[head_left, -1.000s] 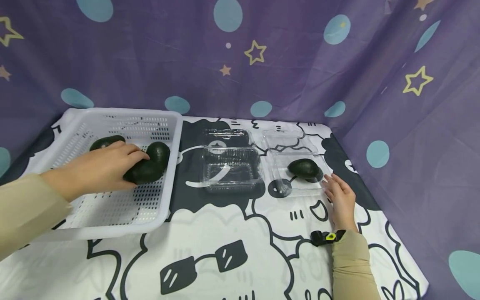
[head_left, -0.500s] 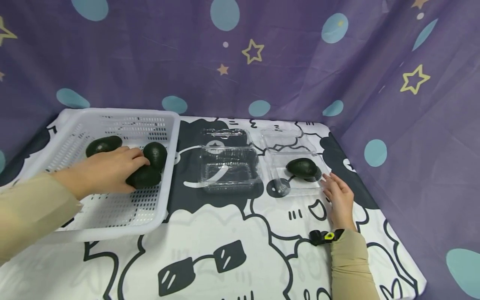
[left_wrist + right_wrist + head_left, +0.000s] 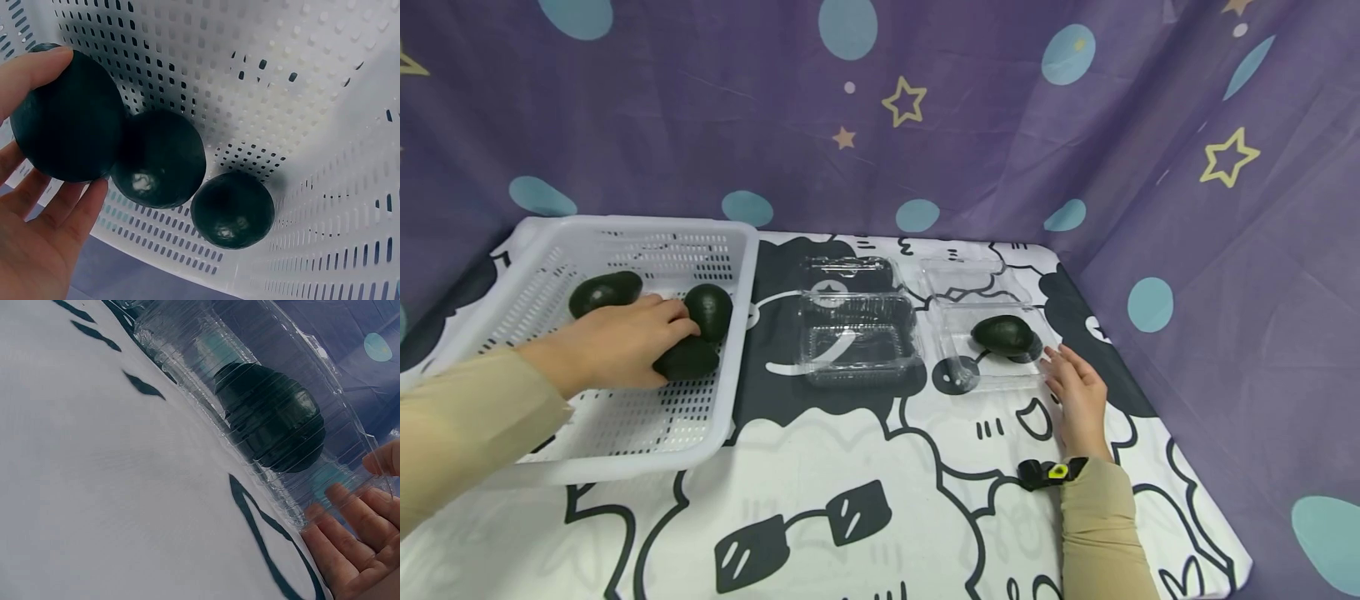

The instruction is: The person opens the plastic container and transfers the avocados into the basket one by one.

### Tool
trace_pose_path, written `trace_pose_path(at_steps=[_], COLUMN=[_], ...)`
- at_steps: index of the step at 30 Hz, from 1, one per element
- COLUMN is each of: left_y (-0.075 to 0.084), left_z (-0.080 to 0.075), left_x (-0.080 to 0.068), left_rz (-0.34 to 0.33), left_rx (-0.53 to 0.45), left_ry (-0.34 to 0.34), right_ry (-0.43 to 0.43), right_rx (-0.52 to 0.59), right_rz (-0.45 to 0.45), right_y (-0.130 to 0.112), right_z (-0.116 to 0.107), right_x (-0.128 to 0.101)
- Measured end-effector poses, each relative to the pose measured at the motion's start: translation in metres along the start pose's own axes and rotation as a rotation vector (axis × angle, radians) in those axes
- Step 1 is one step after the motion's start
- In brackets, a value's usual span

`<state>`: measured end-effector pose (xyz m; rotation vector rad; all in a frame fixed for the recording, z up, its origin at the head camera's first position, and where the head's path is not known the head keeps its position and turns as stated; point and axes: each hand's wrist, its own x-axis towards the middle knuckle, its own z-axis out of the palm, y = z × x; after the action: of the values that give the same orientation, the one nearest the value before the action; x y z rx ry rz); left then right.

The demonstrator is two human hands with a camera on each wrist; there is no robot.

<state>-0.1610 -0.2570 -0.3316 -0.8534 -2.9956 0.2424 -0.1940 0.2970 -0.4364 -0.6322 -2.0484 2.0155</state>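
In the head view my left hand [image 3: 617, 346] reaches into a white plastic basket [image 3: 743, 333] and grips a dark green avocado [image 3: 687, 362]. The left wrist view shows thumb and fingers around this avocado [image 3: 72, 122], with two more avocados lying in a row beside it. On the right, one avocado [image 3: 1002, 335] lies in a clear plastic clamshell box [image 3: 996, 385] with its lid folded back. My right hand [image 3: 1079, 396] is at the box's right edge. Its fingertips [image 3: 340, 494] touch the clear wall, the fingers loosely extended.
A second clear clamshell box [image 3: 859, 367], with its lid back, stands between the basket and the box with the avocado. A patterned white and black cloth [image 3: 820, 467] covers the table. Behind and to the right hangs a purple curtain [image 3: 760, 125].
My left hand has shifted slightly with the avocado in its grip, which now sits a little lower in the basket, apart from the far-left one. The right hand stays at the box.
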Motion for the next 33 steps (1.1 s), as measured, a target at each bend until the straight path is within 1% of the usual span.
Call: trace_pose_path(at_steps=[7, 13, 23, 29, 33], left_y=[0.001, 0.003, 0.000, -0.002, -0.003], left_z=[0.004, 0.008, 0.012, 0.011, 0.007], left_x=[0.002, 0.002, 0.001, 0.000, 0.000], left_rz=[0.029, 0.048, 0.058, 0.058, 0.055], left_rx=[0.036, 0.035, 0.026, 0.033, 0.008], left_ry=[0.002, 0.014, 0.023, 0.037, 0.034], right_ry=[-0.005, -0.015, -0.007, -0.002, -0.003], right_rx=[-0.019, -0.022, -0.021, -0.016, -0.018], right_rz=[-0.003, -0.003, -0.001, -0.002, -0.006], right_y=[0.000, -0.001, -0.002, -0.002, -0.002], right_z=[0.000, 0.000, 0.001, 0.001, 0.001], right_x=[0.000, 0.000, -0.001, -0.001, -0.001])
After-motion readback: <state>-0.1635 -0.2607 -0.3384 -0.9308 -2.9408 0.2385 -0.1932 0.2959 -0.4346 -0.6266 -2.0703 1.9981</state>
